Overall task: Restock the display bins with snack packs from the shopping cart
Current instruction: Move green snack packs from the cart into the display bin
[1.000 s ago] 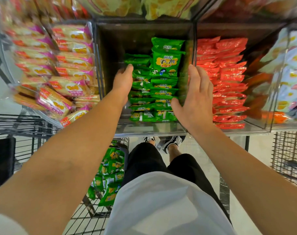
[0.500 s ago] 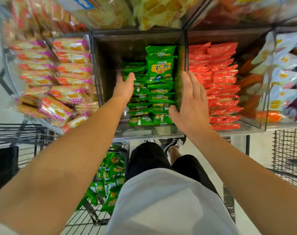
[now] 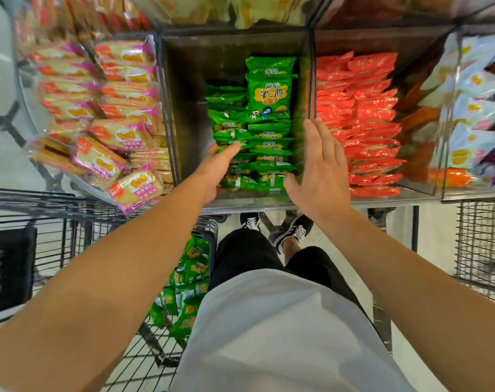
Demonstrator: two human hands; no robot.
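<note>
Green snack packs [image 3: 269,94] stand in two rows inside the clear middle display bin [image 3: 184,108]. My left hand [image 3: 215,168] is at the front left of the rows, its straight fingers lying against the packs. To the right of the rows, my right hand [image 3: 322,171] is held flat and empty, fingers straight, in front of the bin's right wall. More green snack packs [image 3: 189,281] lie in the wire shopping cart [image 3: 71,230] below and to my left.
Pink-wrapped biscuit packs [image 3: 122,137] fill the bin on the left, red packs [image 3: 365,123] the bin on the right, and white and purple bags [image 3: 478,108] the far right one. A wire basket [image 3: 483,250] stands at the lower right. My legs and shoes are under the shelf.
Both hands have drawn back toward the front of the green bin and sit lower in view. The left fingers now lie against the front packs. The green rows look unchanged.
</note>
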